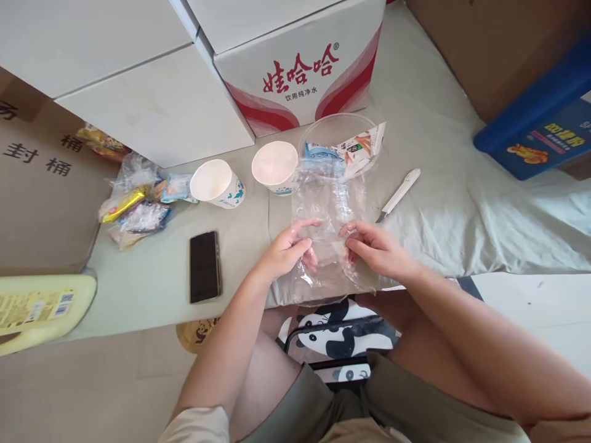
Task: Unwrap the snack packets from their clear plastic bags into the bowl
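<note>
A clear plastic bag (330, 209) lies spread at the front edge of the covered surface, its lower end reaching over the edge. My left hand (289, 249) grips its left side, with some fingers behind the film. On the opposite side my right hand (376, 249) has curled fingers closed on the plastic. Beyond the bag stands a round clear plastic bowl (318, 126) with blue and white snack packets (357, 147) in it. A white-handled knife (399, 194) rests to the right of the bag.
Two paper cups (217, 183) (276, 166) stand left of the bowl. A black phone (204, 267) lies near the front edge. Bagged snacks (133, 206) sit farther left. White and red carton (300, 74), brown box (41, 178), yellow jug (46, 307) and blue container (535, 123) surround the area.
</note>
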### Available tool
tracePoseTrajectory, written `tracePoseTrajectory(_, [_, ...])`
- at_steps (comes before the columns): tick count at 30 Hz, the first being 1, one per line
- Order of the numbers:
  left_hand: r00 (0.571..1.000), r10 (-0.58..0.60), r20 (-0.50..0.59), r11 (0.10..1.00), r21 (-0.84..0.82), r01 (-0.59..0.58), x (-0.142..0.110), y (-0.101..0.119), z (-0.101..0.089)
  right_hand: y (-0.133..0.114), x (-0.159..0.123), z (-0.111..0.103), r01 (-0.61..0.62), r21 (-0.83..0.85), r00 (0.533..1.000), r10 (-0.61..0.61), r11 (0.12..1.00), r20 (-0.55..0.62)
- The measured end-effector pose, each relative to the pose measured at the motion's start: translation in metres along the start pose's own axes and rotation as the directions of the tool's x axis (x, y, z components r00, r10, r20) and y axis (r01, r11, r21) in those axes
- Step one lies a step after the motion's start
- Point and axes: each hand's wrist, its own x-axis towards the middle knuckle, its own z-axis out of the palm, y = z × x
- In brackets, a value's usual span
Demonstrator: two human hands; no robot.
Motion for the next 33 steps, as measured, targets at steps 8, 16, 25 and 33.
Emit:
tracePoseTrajectory(8, [0.998, -0.034, 0.048, 0.948, -0.313, 0.047, -0.001, 0.005, -0.011, -0.003, -0.001, -0.008, 0.237, 0.021, 0.971, -0.236, 0.971, -0.020])
tracePoseTrajectory(16, [0.988, -0.025, -0.151, 0.991, 0.126, 0.044, 0.017, -0.006, -0.009, 0.008, 0.004, -0.017, 0.301, -0.512, 0.926, -0.375, 0.804, -0.044])
tracePoseTrajectory(25, [0.941, 0.289, -0.177, 0.873, 0.453, -0.183, 0.009, -0.006, 0.004, 0.011, 0.000, -0.021, 0.338, -0.354, 0.898, -0.411, 0.872, -0.156])
tracePoseTrajectory(33, [0.744, 0.556, -0.372, 0.831, 0.279, -0.482, 0.005, 0.028, 0.021, 0.007, 0.002, -0.013, 0.335, -0.583, 0.925, -0.375, 0.741, 0.055])
